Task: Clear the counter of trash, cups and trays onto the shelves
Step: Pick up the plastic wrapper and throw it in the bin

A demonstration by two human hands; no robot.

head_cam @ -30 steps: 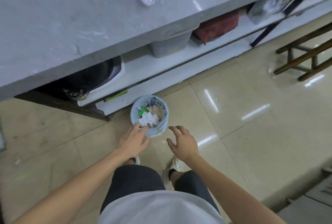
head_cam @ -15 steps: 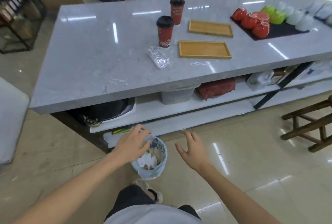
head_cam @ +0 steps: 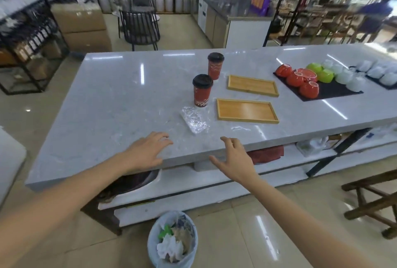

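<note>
Left hand (head_cam: 146, 153), fingers (head_cam: 163, 138) spread and empty, palm down over the near edge of the polished grey stone counter (head_cam: 120, 104). Right hand (head_cam: 235, 160), fingers (head_cam: 225, 139) splayed, likewise empty, at the same edge. Crinkled clear plastic wrapper (head_cam: 195, 122) just beyond. 2 red paper cups with black lids, near (head_cam: 202, 90) and far (head_cam: 215, 65). 2 rectangular wooden trays, near (head_cam: 247, 111) and far (head_cam: 252, 85). Lined round bin (head_cam: 173, 241) on the tiled floor, holding crumpled trash.
</note>
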